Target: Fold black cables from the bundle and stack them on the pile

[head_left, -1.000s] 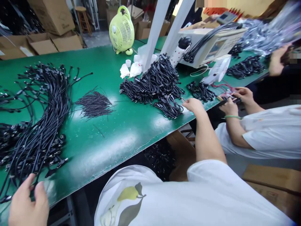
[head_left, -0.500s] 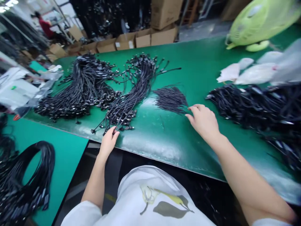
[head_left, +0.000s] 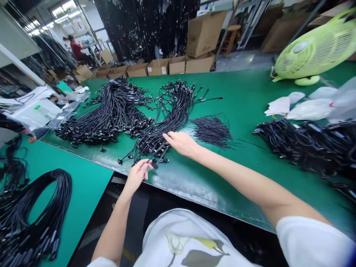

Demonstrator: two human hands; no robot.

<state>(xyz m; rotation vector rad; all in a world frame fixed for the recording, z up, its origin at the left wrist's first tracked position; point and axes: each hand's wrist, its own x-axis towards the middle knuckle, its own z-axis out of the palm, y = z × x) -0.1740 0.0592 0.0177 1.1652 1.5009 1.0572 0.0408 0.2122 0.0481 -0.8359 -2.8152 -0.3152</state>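
My left hand (head_left: 140, 172) is at the table's front edge, its fingers closed around the end of a black cable; a dark connector (head_left: 154, 164) sticks out just beyond the fingertips. Above and to the right, my right hand (head_left: 182, 142) is closed in a pinch over the near part of a bundle of black cables (head_left: 178, 107). A blurred dark strand runs from under this hand down towards the connector. What exactly the right fingertips grip is partly hidden. Right of the bundle lies a pile of thin black ties (head_left: 213, 130).
A bigger heap of cables (head_left: 111, 107) lies on the left, and more coiled cables (head_left: 300, 144) on the right. A green fan (head_left: 314, 48) and white plastic bags (head_left: 308, 107) stand behind those. Cardboard boxes (head_left: 158, 67) line the far side. Looped cables (head_left: 59, 193) cover a side table.
My right hand has moved left from the tie pile to the cable bundle. My left hand has shifted slightly right with the cable end. The camera view has tilted upward.
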